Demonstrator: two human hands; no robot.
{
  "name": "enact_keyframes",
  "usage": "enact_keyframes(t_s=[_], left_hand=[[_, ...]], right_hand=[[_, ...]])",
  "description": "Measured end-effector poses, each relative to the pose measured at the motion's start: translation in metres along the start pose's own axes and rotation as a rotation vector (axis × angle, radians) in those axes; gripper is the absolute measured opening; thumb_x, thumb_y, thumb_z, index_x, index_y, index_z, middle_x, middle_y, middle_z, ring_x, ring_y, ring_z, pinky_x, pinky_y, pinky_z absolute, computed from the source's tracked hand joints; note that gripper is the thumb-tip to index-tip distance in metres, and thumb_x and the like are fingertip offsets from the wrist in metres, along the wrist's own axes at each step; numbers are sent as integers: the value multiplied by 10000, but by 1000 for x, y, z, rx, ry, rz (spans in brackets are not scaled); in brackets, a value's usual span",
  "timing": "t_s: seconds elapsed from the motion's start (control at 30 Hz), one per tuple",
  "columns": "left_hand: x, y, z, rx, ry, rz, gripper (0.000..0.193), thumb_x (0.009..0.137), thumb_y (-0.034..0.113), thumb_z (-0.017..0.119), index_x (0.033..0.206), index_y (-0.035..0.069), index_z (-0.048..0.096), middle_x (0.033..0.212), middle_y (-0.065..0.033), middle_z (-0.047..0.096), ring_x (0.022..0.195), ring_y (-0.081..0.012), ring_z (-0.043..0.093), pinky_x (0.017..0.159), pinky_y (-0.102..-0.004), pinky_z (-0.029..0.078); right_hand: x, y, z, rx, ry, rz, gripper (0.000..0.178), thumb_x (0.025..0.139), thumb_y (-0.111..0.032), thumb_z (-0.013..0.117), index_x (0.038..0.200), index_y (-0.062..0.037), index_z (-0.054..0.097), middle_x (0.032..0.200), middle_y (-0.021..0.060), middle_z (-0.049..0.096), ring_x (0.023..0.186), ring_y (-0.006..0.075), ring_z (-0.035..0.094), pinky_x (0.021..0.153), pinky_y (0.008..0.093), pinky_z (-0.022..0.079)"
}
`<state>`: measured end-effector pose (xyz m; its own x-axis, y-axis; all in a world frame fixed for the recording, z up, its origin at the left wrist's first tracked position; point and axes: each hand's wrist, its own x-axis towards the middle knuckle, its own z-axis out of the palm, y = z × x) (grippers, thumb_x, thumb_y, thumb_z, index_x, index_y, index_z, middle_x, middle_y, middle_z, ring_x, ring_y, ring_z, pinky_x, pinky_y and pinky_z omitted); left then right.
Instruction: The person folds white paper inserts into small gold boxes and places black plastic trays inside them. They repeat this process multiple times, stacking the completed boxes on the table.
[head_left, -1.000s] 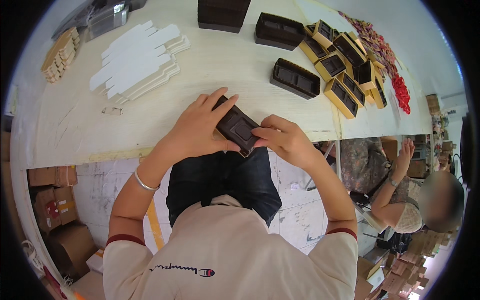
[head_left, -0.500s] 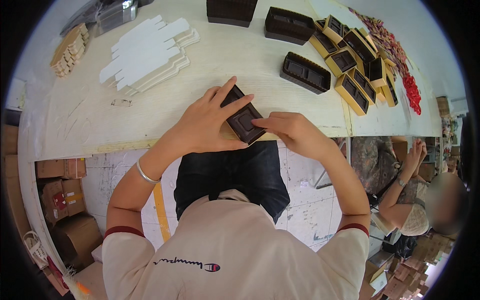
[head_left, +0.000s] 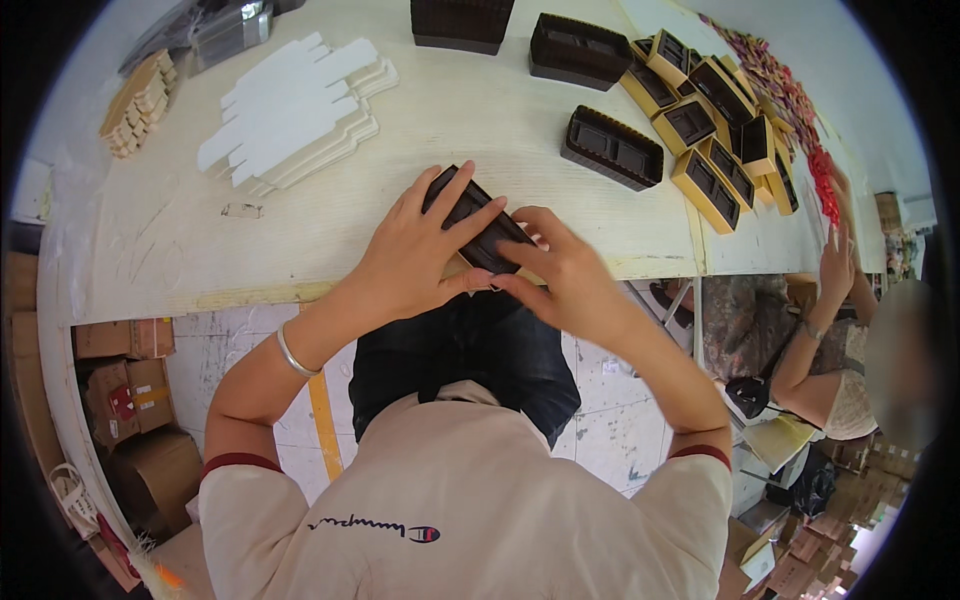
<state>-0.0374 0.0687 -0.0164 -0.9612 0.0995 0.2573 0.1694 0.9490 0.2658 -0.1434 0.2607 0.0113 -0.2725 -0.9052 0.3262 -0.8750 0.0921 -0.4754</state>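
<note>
In front of me, at the table's near edge, lies a small gold box with a dark brown plastic tray (head_left: 487, 243) set in it. My left hand (head_left: 408, 245) holds it from the left, fingers spread across the top and thumb at the near side. Around its right end is my right hand (head_left: 562, 272), with the thumb at the near corner and a finger over the tray. The right fingertips are partly hidden and slightly blurred. Further right sits another dark plastic tray (head_left: 612, 150), touched by neither hand.
Stacked white flat cartons (head_left: 290, 110) lie at the left, near pale folded pieces (head_left: 138, 105). Dark tray stacks (head_left: 578, 55) stand at the back. Gold boxes with dark trays (head_left: 708, 190) are piled right, beside red ribbons (head_left: 824, 185). A co-worker's hand (head_left: 836, 265) is at the far right.
My right hand has moved left and wrapped round the box's right end. The box has shifted slightly left and turned. At far right, the co-worker's hands have reached up to the ribbons.
</note>
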Motion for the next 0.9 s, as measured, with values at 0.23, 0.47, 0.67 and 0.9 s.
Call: enact_keyframes(t_s=[0.23,0.47,0.67,0.9], left_hand=[[-5,-2,-22,90,-178,-30,770,720,373,754,1401,191,444,1434,-173,357,1260,-423,366,1052,-498,347],[-10,-27,-3,-112,18,23,726,715,340,762,1358,146,484,1211,-146,489,1153,-328,463,988,-426,393],[-12,-18,-16,-171,-49,10,666,690,158,757,1322,175,551,1253,-157,487,1130,-362,471,940,-438,424],[-22,-16,-3,-238,135,74,480,679,127,733,1156,145,683,1218,-160,546,1076,-376,508,922,-433,439]], right_hand=[[-15,6,35,547,133,277,318,730,-90,763,1031,-26,680,1262,224,479,1073,382,548,866,418,485],[-22,5,65,-88,334,19,476,676,-147,750,1122,-26,638,1348,281,439,1195,424,493,984,468,428],[-18,6,58,-17,339,47,407,720,-97,727,1114,-32,646,1396,278,401,1261,428,435,1038,464,387],[-22,8,59,130,383,56,370,720,-120,754,1077,-54,680,1252,237,486,1108,403,510,930,440,434]])
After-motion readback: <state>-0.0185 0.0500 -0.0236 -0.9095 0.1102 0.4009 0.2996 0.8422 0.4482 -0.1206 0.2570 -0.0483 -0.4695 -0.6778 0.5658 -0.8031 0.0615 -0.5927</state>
